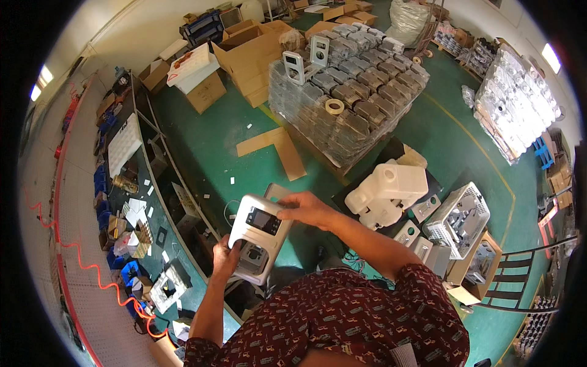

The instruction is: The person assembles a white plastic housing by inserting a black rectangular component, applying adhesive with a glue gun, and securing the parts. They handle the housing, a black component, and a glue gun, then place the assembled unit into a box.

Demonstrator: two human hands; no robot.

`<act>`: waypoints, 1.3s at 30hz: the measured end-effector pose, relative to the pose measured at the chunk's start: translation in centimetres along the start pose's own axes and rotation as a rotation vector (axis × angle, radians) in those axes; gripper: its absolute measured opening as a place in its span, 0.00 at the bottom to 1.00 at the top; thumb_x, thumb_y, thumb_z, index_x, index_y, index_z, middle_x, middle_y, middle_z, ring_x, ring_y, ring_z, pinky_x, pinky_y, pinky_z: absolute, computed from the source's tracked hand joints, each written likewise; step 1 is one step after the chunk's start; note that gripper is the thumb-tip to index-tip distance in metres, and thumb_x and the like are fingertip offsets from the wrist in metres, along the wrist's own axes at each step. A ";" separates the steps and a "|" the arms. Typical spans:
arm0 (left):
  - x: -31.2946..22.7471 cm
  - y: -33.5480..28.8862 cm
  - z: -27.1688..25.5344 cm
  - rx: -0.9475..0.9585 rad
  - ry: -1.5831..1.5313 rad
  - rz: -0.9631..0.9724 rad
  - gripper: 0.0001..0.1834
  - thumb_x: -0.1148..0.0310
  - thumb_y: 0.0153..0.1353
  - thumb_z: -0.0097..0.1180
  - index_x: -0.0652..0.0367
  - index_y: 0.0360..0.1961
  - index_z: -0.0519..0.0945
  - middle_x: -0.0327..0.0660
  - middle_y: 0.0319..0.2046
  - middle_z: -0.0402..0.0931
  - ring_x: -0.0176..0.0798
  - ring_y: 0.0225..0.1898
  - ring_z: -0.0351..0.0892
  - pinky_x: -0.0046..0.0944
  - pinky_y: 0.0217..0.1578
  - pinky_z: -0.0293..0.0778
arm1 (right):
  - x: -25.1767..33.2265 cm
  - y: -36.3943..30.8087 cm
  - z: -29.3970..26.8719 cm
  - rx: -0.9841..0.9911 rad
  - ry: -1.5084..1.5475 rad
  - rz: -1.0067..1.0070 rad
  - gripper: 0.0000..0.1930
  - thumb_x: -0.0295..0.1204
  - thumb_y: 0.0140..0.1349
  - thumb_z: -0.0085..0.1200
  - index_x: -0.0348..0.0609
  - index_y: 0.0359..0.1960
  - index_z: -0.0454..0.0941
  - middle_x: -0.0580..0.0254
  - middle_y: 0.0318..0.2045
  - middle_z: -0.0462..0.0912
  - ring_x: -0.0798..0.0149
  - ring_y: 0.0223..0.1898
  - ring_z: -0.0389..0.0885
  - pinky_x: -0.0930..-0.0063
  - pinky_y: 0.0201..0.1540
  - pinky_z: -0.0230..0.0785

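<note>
A silver-white appliance housing [246,223] is held tilted in front of my body, with a dark display panel [264,221] in its upper part and a recessed opening [251,257] below. My left hand [225,259] grips its lower left edge, fingers partly hidden behind it. At the upper right, my right hand [304,209] is closed over the edge beside the display, one fingertip at the panel's border. Behind the housing's top shows a second pale rounded part [276,191]; whether the two are joined I cannot tell.
On my left runs a long workbench [158,215] with blue bins and an orange coiled hose [105,284]. Ahead stands a wrapped pallet of grey castings [342,131] bearing a tape roll [334,106]. White plastic tanks [397,182], a white crate [451,229] and a carton [468,278] are at right.
</note>
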State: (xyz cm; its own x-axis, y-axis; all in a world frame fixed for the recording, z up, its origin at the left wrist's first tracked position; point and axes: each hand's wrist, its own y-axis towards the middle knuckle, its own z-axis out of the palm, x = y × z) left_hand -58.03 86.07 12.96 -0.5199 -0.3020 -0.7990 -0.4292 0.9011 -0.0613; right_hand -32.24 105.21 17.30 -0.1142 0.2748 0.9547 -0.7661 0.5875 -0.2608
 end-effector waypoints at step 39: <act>-3.2 52.3 6.1 0.592 -0.593 0.319 0.26 0.66 0.66 0.61 0.63 0.62 0.70 0.42 0.40 0.78 0.31 0.38 0.76 0.34 0.42 0.74 | 26.3 28.6 -28.9 -0.579 -0.389 0.052 0.17 0.38 0.60 0.68 0.39 0.44 0.83 0.68 0.37 0.83 0.76 0.38 0.78 0.78 0.42 0.71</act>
State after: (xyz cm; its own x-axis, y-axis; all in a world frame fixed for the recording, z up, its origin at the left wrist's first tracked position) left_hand -74.30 136.03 8.69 -0.0123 0.0526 -0.9985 0.2069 0.9771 0.0489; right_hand -38.87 151.18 30.78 -0.4427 0.0849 0.8926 -0.3050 0.9219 -0.2389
